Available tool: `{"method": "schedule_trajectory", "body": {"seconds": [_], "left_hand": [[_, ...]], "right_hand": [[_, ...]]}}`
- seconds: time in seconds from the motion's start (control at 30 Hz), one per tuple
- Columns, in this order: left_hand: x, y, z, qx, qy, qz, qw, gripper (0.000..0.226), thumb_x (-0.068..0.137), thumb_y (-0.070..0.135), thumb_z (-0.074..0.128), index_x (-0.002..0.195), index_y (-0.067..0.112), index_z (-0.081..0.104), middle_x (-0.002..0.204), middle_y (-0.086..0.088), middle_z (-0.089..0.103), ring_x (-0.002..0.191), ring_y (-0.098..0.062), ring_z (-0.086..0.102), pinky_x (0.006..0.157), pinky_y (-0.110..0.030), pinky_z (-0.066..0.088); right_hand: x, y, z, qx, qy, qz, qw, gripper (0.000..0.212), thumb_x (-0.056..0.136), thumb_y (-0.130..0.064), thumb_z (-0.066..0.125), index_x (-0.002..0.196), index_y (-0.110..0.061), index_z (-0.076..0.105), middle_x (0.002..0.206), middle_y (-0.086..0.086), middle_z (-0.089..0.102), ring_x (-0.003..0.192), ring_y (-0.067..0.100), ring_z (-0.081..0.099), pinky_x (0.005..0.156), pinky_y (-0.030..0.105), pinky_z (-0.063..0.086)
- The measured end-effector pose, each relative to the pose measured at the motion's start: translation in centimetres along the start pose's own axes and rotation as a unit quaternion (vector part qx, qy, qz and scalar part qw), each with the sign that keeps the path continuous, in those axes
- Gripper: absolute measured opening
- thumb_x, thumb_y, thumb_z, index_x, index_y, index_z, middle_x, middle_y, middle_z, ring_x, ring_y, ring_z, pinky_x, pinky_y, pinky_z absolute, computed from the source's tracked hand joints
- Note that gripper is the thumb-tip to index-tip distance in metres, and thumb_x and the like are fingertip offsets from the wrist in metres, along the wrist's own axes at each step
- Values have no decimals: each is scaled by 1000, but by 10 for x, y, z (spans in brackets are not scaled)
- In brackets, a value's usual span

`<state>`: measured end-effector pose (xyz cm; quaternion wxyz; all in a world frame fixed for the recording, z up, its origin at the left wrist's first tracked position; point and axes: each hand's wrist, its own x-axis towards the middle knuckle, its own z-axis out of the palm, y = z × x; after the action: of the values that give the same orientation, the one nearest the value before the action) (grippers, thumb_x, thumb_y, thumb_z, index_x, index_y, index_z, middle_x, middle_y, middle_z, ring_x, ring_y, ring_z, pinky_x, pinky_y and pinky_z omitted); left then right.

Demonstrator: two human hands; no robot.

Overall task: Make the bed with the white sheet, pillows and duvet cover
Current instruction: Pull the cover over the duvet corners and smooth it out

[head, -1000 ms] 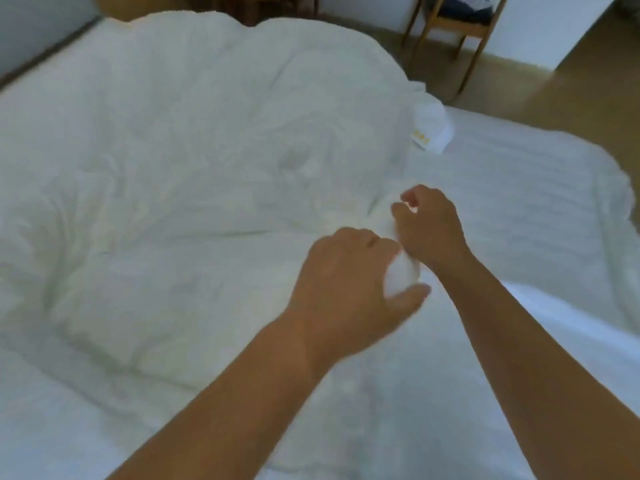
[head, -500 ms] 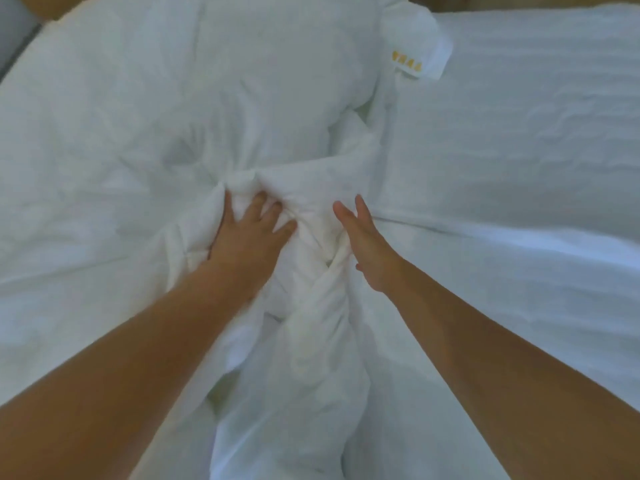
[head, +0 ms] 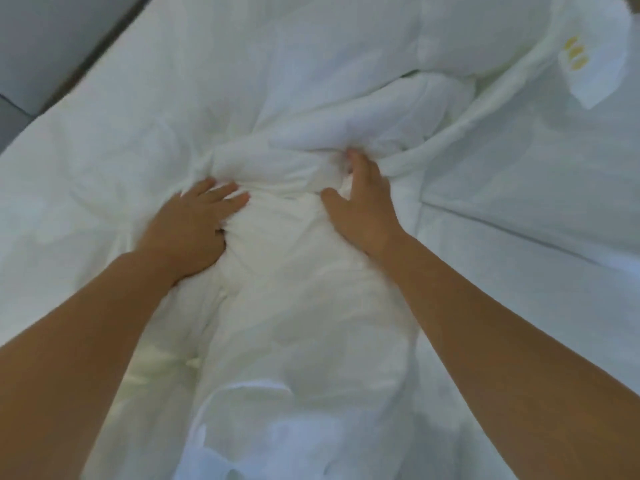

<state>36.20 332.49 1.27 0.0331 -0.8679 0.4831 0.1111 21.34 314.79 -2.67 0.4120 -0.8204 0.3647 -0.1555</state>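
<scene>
Amid bunched duvet [head: 311, 161], both hands' fingers [head: 221, 192] sink in (grip unclear, tips hidden)
</scene>
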Motion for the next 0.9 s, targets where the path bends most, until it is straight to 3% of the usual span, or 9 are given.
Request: {"method": "schedule_trajectory", "body": {"seconds": [0.13,0.27,0.33,0.43,0.57,0.63,0.73,0.83,0.9], "left_hand": [[23,37,-7,-54,-42,-38,997,43,94,29,36,134,28,51,148,7,39,140,-15,26,114,-41,14],[25,114,-16,62,-107,-55,991,64,83,58,21,129,25,52,141,-3,43,135,-28,29,108,-60,11],[9,158,-13,100,-53,-51,992,75,79,67,25,131,19,49,143,-7,40,139,-31,22,109,-62,3],[-29,216,-1,62,82,67,992,68,81,57,29,120,12,61,132,-10,53,133,-28,37,112,-57,6],[-73,288,24,-26,-54,77,995,55,94,55,28,131,17,45,127,-3,54,124,-24,43,107,-34,23],[-90,313,21,-61,-94,12,994,34,96,49,33,105,21,50,98,0,61,94,-21,55,78,-28,39],[-124,354,-19,-215,-78,-45,972,37,83,59,38,69,26,44,58,8,53,54,-5,49,46,-18,27],[-152,429,-47,-160,30,-19,987,37,75,64,32,68,28,41,60,4,53,55,-8,49,44,-18,21],[-155,488,-28,-125,12,-25,992,32,88,54,34,75,25,37,69,3,53,69,-15,53,56,-25,28]], "right_hand": [[-19,49,-55,-285,-114,-111,945,37,87,-36,33,96,-10,59,105,9,53,92,26,40,79,35,33],[-47,79,-114,-361,-322,-49,874,45,84,-38,54,128,-28,49,116,-4,48,106,23,47,83,30,36],[-51,90,-135,-432,-284,-68,853,34,87,-40,53,116,-22,54,109,-1,49,103,25,54,75,29,36],[-63,101,-167,-373,-194,-70,905,21,89,-34,56,97,-14,55,94,-2,39,86,26,56,69,31,36],[-92,126,-212,-266,-118,-83,953,13,85,-12,58,80,-14,46,93,4,47,79,28,53,68,31,37],[-98,135,-243,-168,-60,-79,981,14,80,0,58,74,-9,49,81,9,48,75,28,49,66,32,34],[-100,143,-308,-49,11,-119,992,12,73,5,60,64,4,53,67,23,51,65,24,44,56,31,29],[-111,164,-381,-56,28,-193,979,14,66,-10,53,57,-8,43,58,14,44,58,22,41,51,28,26],[-124,202,-414,-164,-11,-203,965,13,72,-12,54,66,-15,44,67,5,46,64,28,49,56,32,32]]}}
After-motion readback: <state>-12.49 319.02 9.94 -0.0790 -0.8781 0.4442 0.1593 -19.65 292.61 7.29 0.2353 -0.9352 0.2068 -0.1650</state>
